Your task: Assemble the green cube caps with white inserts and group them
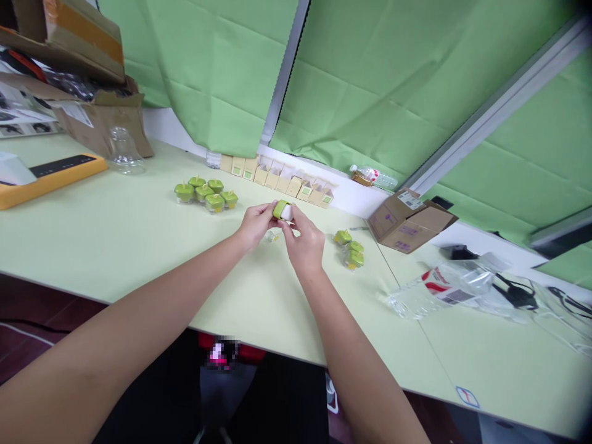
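Over the middle of the table, both hands hold a small green lid [279,208] with a white piece [287,213] at its open side. My left hand [255,226] grips it from the left, fingers closed. From the right, my right hand [305,242] pinches it with thumb and fingers at the white piece. Just below, a small clear container [272,236] is partly hidden by my left hand. Several clear jars with green lids [203,193] stand grouped to the left. A smaller group of green-lidded jars [354,246] is at the right.
Small cardboard boxes [277,177] line the back wall, near a lying bottle [377,177]. An open carton [409,221] and a large clear bottle [439,285] are at right. A cardboard box [104,120], a clear bottle [124,151] and a yellow-orange device [55,179] occupy the left.
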